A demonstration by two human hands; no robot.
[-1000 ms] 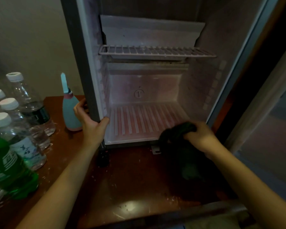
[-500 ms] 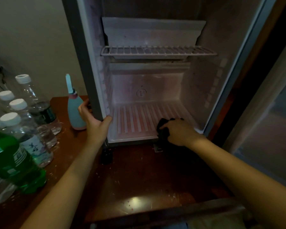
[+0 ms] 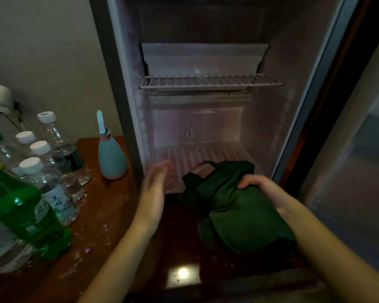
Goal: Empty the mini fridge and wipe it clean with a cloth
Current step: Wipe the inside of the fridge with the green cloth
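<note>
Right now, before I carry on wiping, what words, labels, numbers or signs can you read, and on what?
Circled mark on the mini fridge back wall: perhaps "1", not certain.
Green bottle label: white print, too blurred to read.
Front water bottle label: dark characters, too blurred to read.
Rear water bottle dark label: too blurred to read.
Teal bottle: no print visible.

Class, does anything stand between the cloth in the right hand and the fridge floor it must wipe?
Nothing visible does. The right hand grips the cloth just before the bare fridge floor; the blurred left hand is beside it, at the left.
</note>
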